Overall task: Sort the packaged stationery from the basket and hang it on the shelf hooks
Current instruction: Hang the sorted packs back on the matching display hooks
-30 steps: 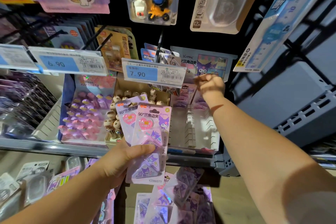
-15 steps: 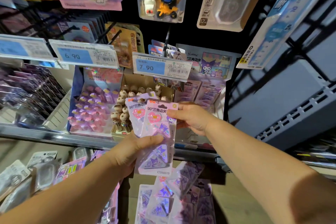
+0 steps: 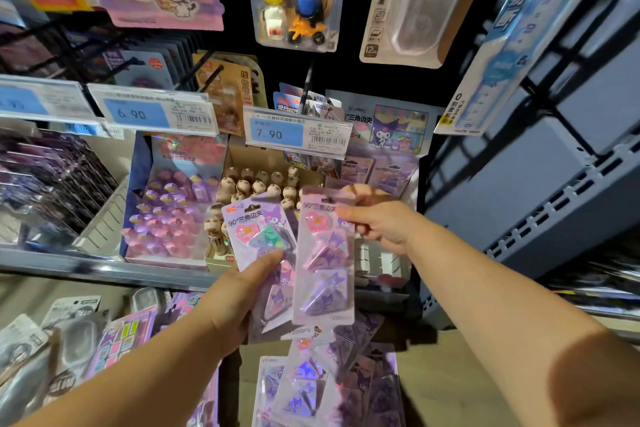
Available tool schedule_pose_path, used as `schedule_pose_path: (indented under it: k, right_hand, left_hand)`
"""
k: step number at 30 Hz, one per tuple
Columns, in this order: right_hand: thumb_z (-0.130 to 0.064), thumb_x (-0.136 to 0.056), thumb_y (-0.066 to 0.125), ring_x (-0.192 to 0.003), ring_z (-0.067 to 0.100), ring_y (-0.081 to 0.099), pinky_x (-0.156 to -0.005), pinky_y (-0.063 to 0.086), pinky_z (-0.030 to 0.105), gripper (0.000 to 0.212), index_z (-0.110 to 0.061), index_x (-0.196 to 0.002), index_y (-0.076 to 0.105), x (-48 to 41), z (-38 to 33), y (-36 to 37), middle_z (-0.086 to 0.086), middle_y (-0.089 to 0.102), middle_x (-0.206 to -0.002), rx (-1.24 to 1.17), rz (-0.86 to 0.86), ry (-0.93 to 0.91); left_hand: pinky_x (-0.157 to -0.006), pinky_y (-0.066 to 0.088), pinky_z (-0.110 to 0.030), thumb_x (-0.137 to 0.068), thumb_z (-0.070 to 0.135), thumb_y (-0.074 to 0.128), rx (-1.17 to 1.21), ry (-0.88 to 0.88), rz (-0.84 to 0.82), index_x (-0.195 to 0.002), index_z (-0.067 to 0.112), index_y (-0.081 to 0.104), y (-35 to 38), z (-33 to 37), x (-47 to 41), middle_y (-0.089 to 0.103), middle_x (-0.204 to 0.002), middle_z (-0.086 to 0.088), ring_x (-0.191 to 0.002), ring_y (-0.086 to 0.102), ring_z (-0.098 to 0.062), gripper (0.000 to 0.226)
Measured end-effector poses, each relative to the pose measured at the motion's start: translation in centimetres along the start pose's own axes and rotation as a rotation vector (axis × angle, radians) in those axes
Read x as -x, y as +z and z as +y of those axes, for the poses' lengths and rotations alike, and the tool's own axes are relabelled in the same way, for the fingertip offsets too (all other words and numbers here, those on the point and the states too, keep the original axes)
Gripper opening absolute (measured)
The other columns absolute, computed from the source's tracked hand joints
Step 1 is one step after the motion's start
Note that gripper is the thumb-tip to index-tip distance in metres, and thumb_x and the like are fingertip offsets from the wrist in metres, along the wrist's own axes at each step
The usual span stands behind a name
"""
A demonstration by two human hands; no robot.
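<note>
My left hand (image 3: 239, 302) grips a purple pack of triangular corner clips (image 3: 258, 236), thumb on its front. My right hand (image 3: 377, 224) pinches the top right corner of a second pink pack of the same clips (image 3: 323, 267), which hangs upright just right of the first and partly in front of it. Both packs are held in front of the shelf, below the hook (image 3: 306, 94) with the 7.90 price tag (image 3: 298, 133). More of these packs (image 3: 311, 388) lie below my hands.
A display box of purple erasers (image 3: 166, 215) and one of wooden-headed figures (image 3: 256, 184) stand on the shelf. Hooks with a 6.90 tag (image 3: 152, 114) and hanging packs are on the left. A grey-blue shelf side panel (image 3: 540, 184) stands on the right.
My right hand came back from the hook to the packs and took the front pink pack by its top. That pack is now apart from the one in my left hand.
</note>
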State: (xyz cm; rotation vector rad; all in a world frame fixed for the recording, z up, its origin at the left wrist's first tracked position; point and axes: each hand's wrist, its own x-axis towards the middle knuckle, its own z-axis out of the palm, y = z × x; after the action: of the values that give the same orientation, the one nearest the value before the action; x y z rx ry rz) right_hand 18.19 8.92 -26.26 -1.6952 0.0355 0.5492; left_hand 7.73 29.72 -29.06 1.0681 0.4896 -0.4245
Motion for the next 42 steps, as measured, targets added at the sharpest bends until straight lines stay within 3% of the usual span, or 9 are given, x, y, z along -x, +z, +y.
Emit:
schedule_pose_path:
  k: [7, 13, 18, 20, 28, 33, 36, 40, 42]
  right_hand:
    - [-0.021, -0.098, 0.053, -0.038, 0.002, 0.032, -0.037, 0.025, 0.016, 0.007, -0.026, -0.095, 0.057, -0.9, -1.1, -5.2, -0.001, 0.052, -0.083, -0.105, 0.303, -0.122]
    - [-0.029, -0.099, 0.042, -0.047, 0.013, 0.053, -0.048, 0.036, 0.025, 0.016, -0.023, -0.086, 0.05, -2.7, -3.2, -6.2, -0.001, 0.055, -0.08, 0.369, 0.608, -0.173]
    - [-0.012, -0.097, 0.048, -0.047, 0.003, 0.059, -0.044, 0.043, 0.02, 0.018, -0.006, -0.109, 0.059, -4.2, -2.2, -6.5, 0.014, 0.065, -0.113, 0.141, 0.596, -0.171]
    - [-0.007, -0.094, 0.052, -0.061, 0.005, 0.06, -0.056, 0.051, 0.019, 0.015, -0.009, -0.106, 0.061, -4.6, -1.9, -6.3, 0.017, 0.065, -0.11, 0.136, 0.602, -0.199]
    - [-0.026, -0.1, 0.047, -0.088, 0.037, 0.067, -0.083, 0.055, 0.053, 0.023, -0.032, -0.08, 0.057, -7.3, -1.6, -4.7, 0.012, 0.066, -0.105, 0.19, 0.556, -0.125]
    - [-0.031, -0.1, 0.047, -0.09, 0.03, 0.07, -0.085, 0.057, 0.045, 0.019, -0.019, -0.105, 0.061, -7.8, -1.7, -4.3, 0.009, 0.068, -0.097, 0.197, 0.517, -0.069]
    - [-0.031, -0.1, 0.047, -0.073, 0.018, 0.067, -0.069, 0.058, 0.027, 0.02, -0.018, -0.108, 0.059, -8.1, -1.6, -4.2, 0.005, 0.065, -0.092, 0.21, 0.541, -0.067]
    - [-0.031, -0.098, 0.052, -0.091, 0.031, 0.07, -0.082, 0.058, 0.047, 0.005, -0.031, -0.095, 0.056, -8.3, -1.4, -4.1, 0.01, 0.067, -0.103, 0.16, 0.521, -0.039]
    - [-0.027, -0.097, 0.054, -0.088, 0.03, 0.07, -0.077, 0.06, 0.042, 0.005, -0.026, -0.095, 0.058, -8.5, -1.2, -4.4, 0.011, 0.067, -0.107, 0.06, 0.544, -0.035]
  left_hand:
    - [-0.066, 0.061, -0.043, -0.068, 0.025, 0.07, -0.033, 0.012, -0.001, -0.114, 0.009, 0.063, -0.1, 0.2, 0.2, 0.074, -0.099, -0.019, -0.079, 0.073, -0.034, 0.049]
    - [-0.068, 0.061, -0.043, -0.068, 0.025, 0.069, -0.069, 0.008, -0.019, -0.117, 0.006, 0.061, -0.3, 0.2, 0.4, 0.073, -0.102, -0.022, -0.082, 0.072, -0.035, 0.053]
    - [-0.064, 0.061, -0.04, -0.069, 0.023, 0.069, -0.063, 0.035, -0.021, -0.114, 0.007, 0.062, -0.2, 0.3, 0.2, 0.073, -0.1, -0.02, -0.08, 0.073, -0.033, 0.048]
    - [-0.064, 0.061, -0.041, -0.07, 0.022, 0.069, -0.067, 0.035, -0.016, -0.114, 0.007, 0.062, -0.1, 0.3, 0.1, 0.073, -0.099, -0.02, -0.081, 0.073, -0.034, 0.047]
    - [-0.063, 0.061, -0.04, -0.074, 0.018, 0.068, -0.08, 0.067, 0.006, -0.111, 0.007, 0.063, -0.4, 0.6, -0.2, 0.074, -0.092, -0.017, -0.075, 0.073, -0.031, 0.039]
    - [-0.054, 0.059, -0.036, -0.087, 0.011, 0.063, -0.08, 0.068, 0.021, -0.112, 0.005, 0.062, -0.5, 0.5, -0.5, 0.073, -0.079, -0.013, -0.065, 0.071, -0.028, 0.025]
    - [-0.052, 0.057, -0.034, -0.086, 0.011, 0.064, -0.078, 0.061, 0.012, -0.111, 0.005, 0.061, -0.4, 0.5, -0.6, 0.073, -0.079, -0.014, -0.064, 0.071, -0.028, 0.026]
    - [-0.052, 0.057, -0.034, -0.077, 0.014, 0.067, -0.064, 0.063, 0.0, -0.11, 0.004, 0.062, -0.4, 0.6, -0.8, 0.073, -0.08, -0.015, -0.065, 0.071, -0.028, 0.034]
    - [-0.052, 0.057, -0.035, -0.073, 0.015, 0.067, -0.054, 0.067, 0.0, -0.109, 0.004, 0.063, -0.4, 0.5, -0.9, 0.073, -0.081, -0.016, -0.065, 0.072, -0.029, 0.038]
